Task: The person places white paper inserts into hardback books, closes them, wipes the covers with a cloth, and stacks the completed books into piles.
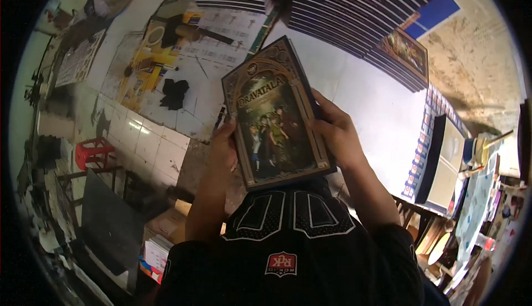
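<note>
A hardcover book (280, 123) is held up in front of my chest, its front cover facing up and tilted a little to the left. The cover is dark with an ornate brown and gold frame around a picture of several figures. My left hand (223, 145) grips its left edge near the lower half. On the right edge, my right hand (335, 131) has its thumb on the cover and the other fingers behind the book. The fingers under the book are mostly hidden.
Tall stacks of dark books (343, 15) stand along the far side of a white tabletop (371, 104). A hammer (202, 33) and a black cloth (174, 94) lie on the worktop at left. A red stool (94, 152) stands on the floor. A box (443, 165) sits at right.
</note>
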`<state>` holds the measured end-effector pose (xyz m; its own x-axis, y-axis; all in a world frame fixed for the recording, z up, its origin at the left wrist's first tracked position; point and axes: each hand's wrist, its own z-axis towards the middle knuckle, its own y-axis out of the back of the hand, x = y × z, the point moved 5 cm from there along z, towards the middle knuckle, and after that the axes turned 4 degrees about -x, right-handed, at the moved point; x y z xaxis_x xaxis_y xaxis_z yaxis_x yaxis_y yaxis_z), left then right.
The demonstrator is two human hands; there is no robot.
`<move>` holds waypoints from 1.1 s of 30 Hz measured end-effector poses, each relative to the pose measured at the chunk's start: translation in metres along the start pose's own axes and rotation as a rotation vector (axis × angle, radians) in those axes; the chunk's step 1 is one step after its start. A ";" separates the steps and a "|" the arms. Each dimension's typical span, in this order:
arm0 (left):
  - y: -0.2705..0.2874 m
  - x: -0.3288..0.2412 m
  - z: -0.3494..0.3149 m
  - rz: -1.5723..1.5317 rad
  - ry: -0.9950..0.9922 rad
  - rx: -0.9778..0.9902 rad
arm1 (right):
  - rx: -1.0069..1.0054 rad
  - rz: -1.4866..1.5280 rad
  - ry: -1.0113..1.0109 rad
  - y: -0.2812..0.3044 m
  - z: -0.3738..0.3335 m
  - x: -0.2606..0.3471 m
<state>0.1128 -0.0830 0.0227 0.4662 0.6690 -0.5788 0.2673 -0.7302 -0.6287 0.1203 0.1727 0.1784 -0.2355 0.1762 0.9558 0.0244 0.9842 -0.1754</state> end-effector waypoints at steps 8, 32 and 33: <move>0.008 -0.006 0.010 0.214 0.037 -0.104 | -0.023 0.207 -0.124 0.005 0.016 -0.016; -0.159 0.133 0.073 0.519 0.179 0.137 | -0.053 -0.083 -0.119 0.278 0.006 -0.010; -0.167 0.131 0.080 0.588 0.113 0.151 | -0.083 -0.130 -0.173 0.294 0.003 0.002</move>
<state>0.0620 0.1374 0.0108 0.5878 0.1351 -0.7977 -0.1800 -0.9394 -0.2918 0.1243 0.4622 0.1282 -0.4050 0.0489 0.9130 0.0614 0.9978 -0.0262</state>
